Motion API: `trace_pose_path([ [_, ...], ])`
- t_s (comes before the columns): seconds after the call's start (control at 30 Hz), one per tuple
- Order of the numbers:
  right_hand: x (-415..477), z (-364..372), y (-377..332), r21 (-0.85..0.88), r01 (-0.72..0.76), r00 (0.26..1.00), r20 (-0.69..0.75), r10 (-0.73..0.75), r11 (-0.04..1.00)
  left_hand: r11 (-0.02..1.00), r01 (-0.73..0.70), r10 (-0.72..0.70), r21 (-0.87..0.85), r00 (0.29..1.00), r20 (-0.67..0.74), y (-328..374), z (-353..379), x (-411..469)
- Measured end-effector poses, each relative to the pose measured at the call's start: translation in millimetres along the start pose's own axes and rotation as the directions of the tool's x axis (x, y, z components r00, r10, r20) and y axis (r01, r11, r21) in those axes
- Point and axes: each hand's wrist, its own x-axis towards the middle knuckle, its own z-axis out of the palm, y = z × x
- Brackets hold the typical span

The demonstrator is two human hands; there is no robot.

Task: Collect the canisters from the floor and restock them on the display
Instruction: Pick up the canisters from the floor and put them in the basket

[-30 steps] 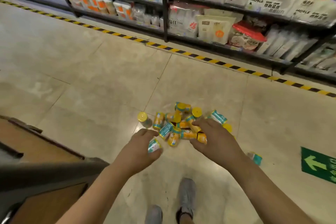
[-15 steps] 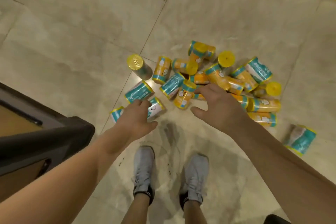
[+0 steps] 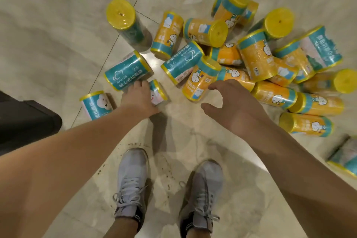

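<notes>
Cans (image 3: 255, 58) are lying heaped on the floor (image 3: 58, 25). My left grip (image 3: 140, 96) is holding a teal can (image 3: 158, 92), covering most of it; my right grip (image 3: 233, 108) is hovering wide open over the orange ones. Whether it is touching them I cannot tell. One blurred can (image 3: 345, 157) is running off the right edge.

Canisters (image 3: 228, 58) on floor (image 3: 48, 25) before shoes (image 3: 170, 187)

Bare floor (image 3: 58, 25) lies left; piled canisters (image 3: 257, 58) crowd right.
</notes>
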Motion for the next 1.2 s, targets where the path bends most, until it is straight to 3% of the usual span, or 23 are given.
trace_pose_path([
  [0.13,14,-2,9,0.034,-0.014,0.999,-0.033,0.015,0.999,0.998,0.029,-0.032,-0.056,0.997,-0.065,0,14,13],
  [0.3,28,-3,16,0.061,-0.04,0.999,-0.034,0.042,0.997,0.953,0.0,-0.038,-0.303,0.992,-0.119,-15,2,-1],
  [0.53,55,0,6,0.206,-0.161,0.981,-0.072,0.179,0.965,0.761,-0.063,-0.063,-0.646,0.983,-0.17,-27,-41,-48],
  [0.67,82,19,-1,0.329,-0.248,0.946,-0.119,0.3,0.911,0.693,-0.109,-0.029,-0.713,0.983,-0.179,-24,-54,-63],
  [0.8,114,36,-7,0.266,-0.386,0.893,-0.132,0.43,0.883,0.665,-0.136,-0.01,-0.735,0.981,-0.191,-25,-50,-62],
  [0.9,126,36,-12,0.316,-0.461,0.858,-0.081,0.508,0.829,0.666,-0.148,-0.002,-0.731,0.98,-0.2,-26,-52,-62],
  [0.97,113,32,-13,0.322,-0.426,0.876,-0.086,0.474,0.846,0.667,-0.14,-0.013,-0.732,0.98,-0.199,-24,-60,-67],
  [1.07,75,8,-17,0.362,-0.219,0.93,-0.203,0.306,0.906,0.657,-0.135,-0.027,-0.742,0.979,-0.202,-20,-83,-84],
  [1.2,14,-65,-45,0.417,-0.077,0.958,-0.222,0.183,0.906,0.647,-0.169,-0.015,-0.744,0.972,-0.233,-13,-141,-124],
])
